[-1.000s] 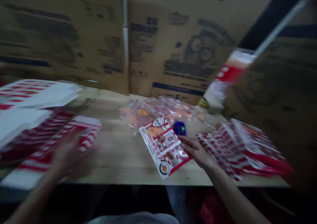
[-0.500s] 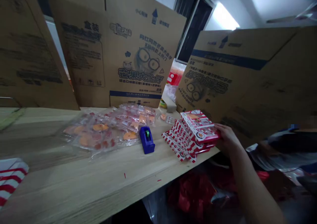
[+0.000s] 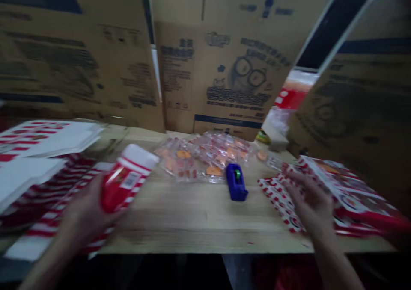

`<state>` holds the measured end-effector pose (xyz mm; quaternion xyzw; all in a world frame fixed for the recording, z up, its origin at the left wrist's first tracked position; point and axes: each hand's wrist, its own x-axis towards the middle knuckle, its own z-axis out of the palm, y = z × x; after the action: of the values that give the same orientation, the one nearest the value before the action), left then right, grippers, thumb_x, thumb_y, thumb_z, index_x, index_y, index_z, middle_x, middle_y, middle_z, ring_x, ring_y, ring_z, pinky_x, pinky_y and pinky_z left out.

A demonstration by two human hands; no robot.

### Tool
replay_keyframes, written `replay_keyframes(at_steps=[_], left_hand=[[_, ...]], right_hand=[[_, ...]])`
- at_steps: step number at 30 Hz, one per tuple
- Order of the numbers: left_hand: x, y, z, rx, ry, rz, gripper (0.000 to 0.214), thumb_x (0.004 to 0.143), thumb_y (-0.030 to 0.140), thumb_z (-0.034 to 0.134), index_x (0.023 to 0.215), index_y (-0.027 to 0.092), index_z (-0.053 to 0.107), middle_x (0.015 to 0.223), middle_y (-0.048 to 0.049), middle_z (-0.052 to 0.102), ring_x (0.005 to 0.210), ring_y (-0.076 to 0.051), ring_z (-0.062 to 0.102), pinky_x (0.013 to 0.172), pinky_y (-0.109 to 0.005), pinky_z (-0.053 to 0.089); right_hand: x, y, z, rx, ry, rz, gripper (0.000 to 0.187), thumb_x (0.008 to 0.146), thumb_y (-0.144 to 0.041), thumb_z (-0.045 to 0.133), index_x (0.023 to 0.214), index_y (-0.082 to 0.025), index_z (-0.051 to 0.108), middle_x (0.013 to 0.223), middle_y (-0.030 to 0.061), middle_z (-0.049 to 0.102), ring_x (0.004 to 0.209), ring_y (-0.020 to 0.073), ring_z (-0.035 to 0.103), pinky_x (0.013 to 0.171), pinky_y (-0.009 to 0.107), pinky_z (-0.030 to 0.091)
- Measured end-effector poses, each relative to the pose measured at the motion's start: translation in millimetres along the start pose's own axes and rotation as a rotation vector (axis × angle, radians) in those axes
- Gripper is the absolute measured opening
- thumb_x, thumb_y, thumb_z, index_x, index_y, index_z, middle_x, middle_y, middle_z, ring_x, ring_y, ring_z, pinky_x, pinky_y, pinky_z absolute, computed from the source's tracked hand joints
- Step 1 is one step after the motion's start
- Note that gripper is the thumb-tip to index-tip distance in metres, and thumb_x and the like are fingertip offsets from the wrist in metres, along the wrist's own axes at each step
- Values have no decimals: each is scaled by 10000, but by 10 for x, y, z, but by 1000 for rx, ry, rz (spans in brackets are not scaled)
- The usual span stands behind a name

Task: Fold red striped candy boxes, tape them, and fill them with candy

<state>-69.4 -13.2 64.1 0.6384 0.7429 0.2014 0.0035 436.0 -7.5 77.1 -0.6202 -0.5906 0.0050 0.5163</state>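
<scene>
Wooden workbench (image 3: 192,226) stands before flattened cardboard boxes (image 3: 224,67). Left hand (image 3: 85,215) grasps a red-and-white capped container (image 3: 126,176), and right hand (image 3: 310,200) rests open on red printed packets (image 3: 353,200), near a blue tape dispenser (image 3: 236,183).

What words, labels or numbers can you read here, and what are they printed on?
No text can be quoted with confidence; all of it is too blurred or small.
Cardboard carton: large dark Chinese characters, too blurred to quote.
Blue band on the carton: small print, unreadable.
Red-and-white container in the left hand: white label, too small to read.
Red-and-white packets by the right hand: print too blurred.
</scene>
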Motion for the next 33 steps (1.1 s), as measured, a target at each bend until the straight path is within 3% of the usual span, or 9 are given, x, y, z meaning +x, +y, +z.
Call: replay_keyframes(at_steps=[2, 5, 9, 13, 17, 20, 23, 28, 33], left_hand=[[-103, 165, 107, -98, -85, 3, 1018, 605, 479, 735, 1434, 146, 247, 1264, -145, 597, 1102, -344, 606, 894, -444, 502], [-268, 524, 391, -343, -103, 94, 1063, 581, 438, 769, 1452, 155, 231, 1356, -165, 531, 1205, -330, 553, 966, -428, 483], [-457, 825, 688, -545, -87, 108, 1061, 565, 398, 787, 1451, 155, 256, 1357, -179, 530, 1223, -337, 537, 1002, -465, 460], [-471, 817, 755, -702, -81, -18, 962, 546, 347, 800, 1386, 146, 375, 1306, -174, 574, 1192, -337, 558, 994, -473, 463], [-415, 759, 754, -1083, -226, -213, 524, 603, 328, 772, 1070, 152, 613, 998, -104, 717, 913, -283, 681, 812, -409, 551], [-429, 767, 768, -1387, -378, -395, 342, 609, 351, 794, 838, 134, 659, 758, -60, 723, 666, -228, 682, 652, -351, 557], [-474, 795, 777, -1498, -375, -464, 317, 620, 369, 807, 777, 131, 670, 679, -34, 704, 576, -183, 649, 596, -307, 536], [-471, 787, 797, -1473, -355, -339, 332, 712, 383, 756, 936, 149, 685, 898, -69, 738, 813, -204, 690, 755, -300, 545], [-434, 739, 943, -1536, -257, -332, 619, 686, 333, 776, 1244, 153, 576, 1079, -107, 720, 977, -228, 673, 850, -328, 532]], right_hand=[[-362, -278, 612, 312, -420, 160, 381, 754, -479, 706, 1045, -234, 672, 1053, 102, 703, 988, 271, 656, 912, 459, 502], [-888, -734, 1370, 847, -840, 347, 710, 681, -482, 786, 1300, -268, 513, 1248, 137, 627, 1142, 291, 606, 955, 478, 482], [-1184, -1118, 1839, 1178, -866, 457, 677, 665, -431, 815, 1255, -253, 535, 1273, 112, 615, 1154, 273, 598, 982, 457, 470], [-1186, -1073, 1847, 1168, -782, 539, 491, 669, -343, 822, 1101, -207, 632, 1102, 76, 706, 997, 240, 667, 907, 386, 516], [-1200, -875, 1791, 1078, -688, 616, 280, 695, -345, 793, 897, -167, 715, 887, 53, 749, 760, 199, 684, 719, 317, 543], [-1203, -818, 1780, 1085, -695, 698, 266, 649, -355, 817, 808, -158, 733, 800, 44, 749, 665, 181, 669, 646, 294, 534], [-1173, -824, 1769, 1140, -725, 783, 272, 624, -334, 832, 813, -160, 741, 800, 50, 750, 673, 182, 675, 663, 300, 539], [-1132, -752, 1723, 1191, -786, 826, 309, 609, -309, 842, 854, -154, 734, 822, 65, 752, 692, 194, 688, 675, 307, 543], [-1336, -601, 1638, 1166, -987, 860, 374, 669, -327, 811, 973, -139, 699, 926, 93, 742, 794, 231, 700, 790, 380, 544]])
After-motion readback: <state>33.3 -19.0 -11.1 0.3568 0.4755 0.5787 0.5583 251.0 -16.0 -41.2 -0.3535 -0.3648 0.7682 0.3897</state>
